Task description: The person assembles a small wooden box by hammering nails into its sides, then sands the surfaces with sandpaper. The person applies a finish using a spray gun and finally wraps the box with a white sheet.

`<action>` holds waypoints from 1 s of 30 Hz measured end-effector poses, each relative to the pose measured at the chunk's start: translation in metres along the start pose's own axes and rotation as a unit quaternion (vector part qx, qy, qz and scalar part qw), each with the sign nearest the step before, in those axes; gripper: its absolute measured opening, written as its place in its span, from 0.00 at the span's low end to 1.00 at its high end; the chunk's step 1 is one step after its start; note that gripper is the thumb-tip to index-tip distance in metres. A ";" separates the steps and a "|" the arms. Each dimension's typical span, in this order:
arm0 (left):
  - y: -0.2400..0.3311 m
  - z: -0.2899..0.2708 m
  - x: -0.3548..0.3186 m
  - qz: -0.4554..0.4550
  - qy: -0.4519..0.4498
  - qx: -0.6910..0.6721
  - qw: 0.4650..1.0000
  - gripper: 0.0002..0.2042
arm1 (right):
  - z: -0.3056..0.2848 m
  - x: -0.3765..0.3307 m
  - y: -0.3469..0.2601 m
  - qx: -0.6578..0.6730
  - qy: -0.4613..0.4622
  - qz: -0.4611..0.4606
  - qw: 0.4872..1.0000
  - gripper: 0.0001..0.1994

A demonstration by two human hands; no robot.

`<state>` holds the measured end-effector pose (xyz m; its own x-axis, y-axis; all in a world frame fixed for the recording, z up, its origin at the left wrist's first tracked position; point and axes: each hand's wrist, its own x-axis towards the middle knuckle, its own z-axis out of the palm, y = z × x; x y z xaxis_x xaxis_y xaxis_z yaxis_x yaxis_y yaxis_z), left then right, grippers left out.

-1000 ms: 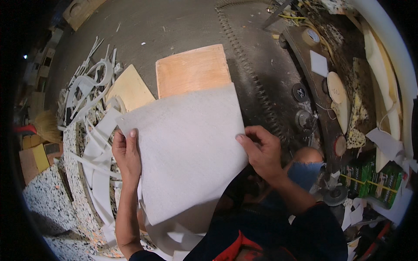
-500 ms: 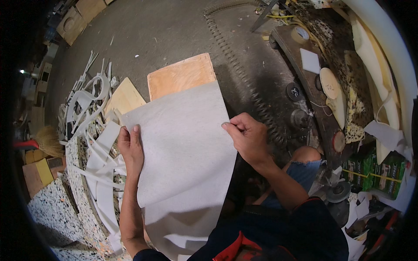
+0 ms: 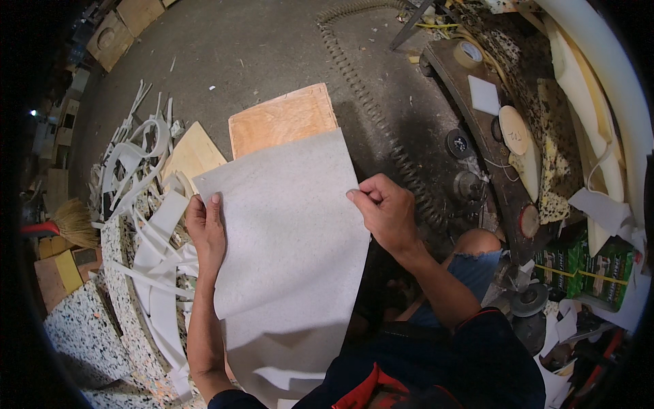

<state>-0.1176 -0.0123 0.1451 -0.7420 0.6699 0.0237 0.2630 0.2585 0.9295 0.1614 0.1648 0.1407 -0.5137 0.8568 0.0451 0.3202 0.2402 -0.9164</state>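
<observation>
A large pale grey sheet of felt-like material (image 3: 286,232) stretches between my hands, its lower end running down toward my body. My left hand (image 3: 207,232) grips its left edge, thumb on top and fingers hidden underneath. At the right edge, my right hand (image 3: 385,213) pinches the sheet between thumb and curled fingers. Beyond the sheet's far edge shows an orange-brown wooden board (image 3: 283,121), partly covered by it. A paler wooden piece (image 3: 195,151) lies just past my left hand.
White offcut strips (image 3: 139,146) and speckled foam blocks (image 3: 119,273) pile up on the left, near a broom (image 3: 75,221). A coiled hose (image 3: 368,102) crosses the floor. On the right, a dark bench (image 3: 453,82) carries a tape roll (image 3: 468,54); green packages (image 3: 603,269) sit nearer.
Both hands keep their hold on the sheet. Its far left corner has shifted slightly to the right, and my right hand has moved a touch left and up.
</observation>
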 end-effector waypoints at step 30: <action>-0.011 0.005 0.005 -0.083 0.002 -0.019 0.996 0.09 | 0.033 0.027 -0.048 -0.238 -0.189 -0.335 0.892 0.36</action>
<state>-0.1212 -0.0088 0.1332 -0.7760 0.6172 -0.1300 0.1130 0.3388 0.9340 0.1058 0.1614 0.1726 -0.9200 0.2537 0.2987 0.0956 0.8845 -0.4566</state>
